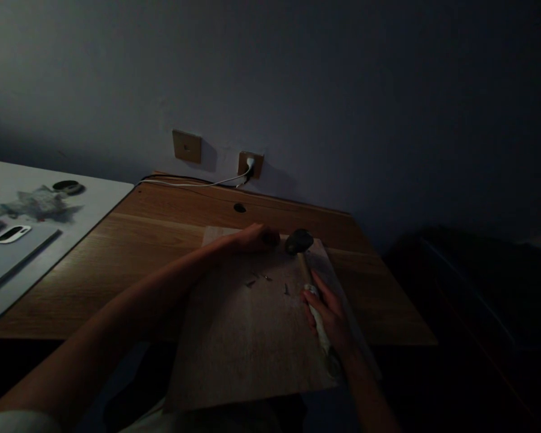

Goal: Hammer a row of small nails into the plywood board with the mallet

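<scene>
A wooden board (247, 337) lies over the front edge of a wooden table (130, 258). My right hand (327, 313) is wrapped round the pale handle of a hammer (300, 242), whose dark head rests on the board's far end. My left hand (252, 237) reaches to the board's far edge with its fingers pinched together beside the hammer head; what they hold is too small to make out. A few small nails (264, 279) lie loose on the board between my hands.
Two wall sockets (187, 146) sit above the table, one with a white plug and cable (193, 183). A white desk (40, 222) with papers and small dark objects stands to the left. The right side is dark.
</scene>
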Available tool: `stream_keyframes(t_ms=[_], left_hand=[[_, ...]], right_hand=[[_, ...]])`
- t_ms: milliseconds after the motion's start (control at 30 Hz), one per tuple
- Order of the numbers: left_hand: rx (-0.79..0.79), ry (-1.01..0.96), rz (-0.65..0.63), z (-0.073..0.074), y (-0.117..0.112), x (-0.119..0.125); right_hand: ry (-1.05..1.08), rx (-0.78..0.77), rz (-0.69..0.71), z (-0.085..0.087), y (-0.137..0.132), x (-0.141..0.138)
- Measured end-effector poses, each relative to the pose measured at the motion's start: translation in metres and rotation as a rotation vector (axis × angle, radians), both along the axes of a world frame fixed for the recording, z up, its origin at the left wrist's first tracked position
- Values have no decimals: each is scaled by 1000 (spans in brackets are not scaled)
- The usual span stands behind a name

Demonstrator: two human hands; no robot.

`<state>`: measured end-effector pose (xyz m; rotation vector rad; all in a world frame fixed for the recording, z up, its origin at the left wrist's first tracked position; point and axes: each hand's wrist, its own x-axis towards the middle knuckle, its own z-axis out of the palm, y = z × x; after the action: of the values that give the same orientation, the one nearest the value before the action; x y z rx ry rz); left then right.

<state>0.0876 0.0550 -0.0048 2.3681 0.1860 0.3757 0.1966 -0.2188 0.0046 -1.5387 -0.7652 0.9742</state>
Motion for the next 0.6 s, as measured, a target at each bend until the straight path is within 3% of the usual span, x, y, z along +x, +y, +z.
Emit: stream_keyframes(t_ms=[300, 433, 600], left_hand=[[49, -46, 82, -4, -10, -2], [50, -1, 133, -6, -9, -2], [-67, -92, 129, -15, -5, -2]], right_hand=[[-51, 46, -9, 14, 17, -17], [5, 31, -12, 7, 24, -20], [23, 35, -14, 0, 21, -16]])
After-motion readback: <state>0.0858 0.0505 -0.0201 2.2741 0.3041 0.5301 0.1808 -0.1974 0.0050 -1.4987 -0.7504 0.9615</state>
